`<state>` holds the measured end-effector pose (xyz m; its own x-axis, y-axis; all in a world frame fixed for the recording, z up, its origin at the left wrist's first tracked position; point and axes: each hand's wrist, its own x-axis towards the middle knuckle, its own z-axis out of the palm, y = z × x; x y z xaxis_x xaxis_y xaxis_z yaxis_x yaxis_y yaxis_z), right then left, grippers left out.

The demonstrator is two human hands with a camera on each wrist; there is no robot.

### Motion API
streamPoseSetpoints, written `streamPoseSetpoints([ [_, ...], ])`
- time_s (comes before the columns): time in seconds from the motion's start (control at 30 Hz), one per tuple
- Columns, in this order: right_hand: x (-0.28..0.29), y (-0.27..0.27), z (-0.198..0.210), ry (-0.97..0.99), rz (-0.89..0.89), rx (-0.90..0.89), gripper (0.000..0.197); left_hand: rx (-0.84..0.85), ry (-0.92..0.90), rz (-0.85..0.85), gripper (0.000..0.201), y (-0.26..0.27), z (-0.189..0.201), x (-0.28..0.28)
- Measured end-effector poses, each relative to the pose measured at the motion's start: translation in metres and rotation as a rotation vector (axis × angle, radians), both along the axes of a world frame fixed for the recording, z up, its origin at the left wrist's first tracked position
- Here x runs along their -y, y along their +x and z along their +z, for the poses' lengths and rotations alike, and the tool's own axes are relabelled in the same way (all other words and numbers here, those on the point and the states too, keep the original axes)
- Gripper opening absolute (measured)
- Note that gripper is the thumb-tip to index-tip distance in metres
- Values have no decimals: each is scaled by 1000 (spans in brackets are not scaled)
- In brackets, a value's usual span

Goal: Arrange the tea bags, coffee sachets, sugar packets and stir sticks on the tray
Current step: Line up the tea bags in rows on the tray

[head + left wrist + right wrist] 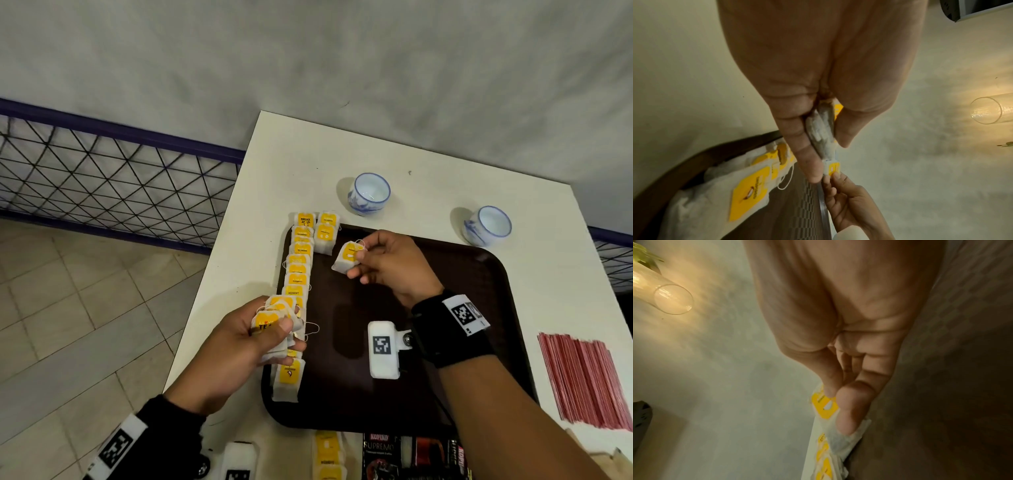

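The right hand (383,263) pinches a single tea bag (347,257) between thumb and fingertips, held over the far-left part of the brown tray (479,274), just at five o'clock from the two bags that start a second column (326,233); the left hand (239,346) grips a small stack of tea bags (274,322), fingers curled round it, above the near part of the first column (297,274) along the tray's left rim.

The step in hand looks to be laying this bag as third in the second column; it would go best squared first, then set down overlapping the bag above as its neighbours do.

The held bag is tilted, its long axis running roughly from one to seven o'clock, yellow tag end farther; the laid bags run twelve to six, tags at twelve.
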<state>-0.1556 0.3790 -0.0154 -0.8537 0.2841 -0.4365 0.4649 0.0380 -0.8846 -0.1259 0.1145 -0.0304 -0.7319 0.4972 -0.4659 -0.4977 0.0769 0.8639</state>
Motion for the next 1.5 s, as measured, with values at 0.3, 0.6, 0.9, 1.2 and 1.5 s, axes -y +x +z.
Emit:
streamPoseSetpoints([
  [0.3, 15, -32, -17, 126, 47, 84, 9, 20, -13, -10, 29, 0, -1, -1],
  [0.6, 25, -45, -24, 146, 32, 77, 15, 19, -33, 11, 26, -1, 1, 2],
  [0.9, 27, -52, -30, 251, 4, 73, 13, 28, -26, 18, 31, -2, 0, 2],
  [1.2, 27, -56, -33, 327, 1, 88, 10, 32, -27, 18, 30, -2, -1, 1],
  [1.5, 33, -39, -7, 386, -17, -49, 12, 25, 19, 23, 35, -3, -3, 0],
])
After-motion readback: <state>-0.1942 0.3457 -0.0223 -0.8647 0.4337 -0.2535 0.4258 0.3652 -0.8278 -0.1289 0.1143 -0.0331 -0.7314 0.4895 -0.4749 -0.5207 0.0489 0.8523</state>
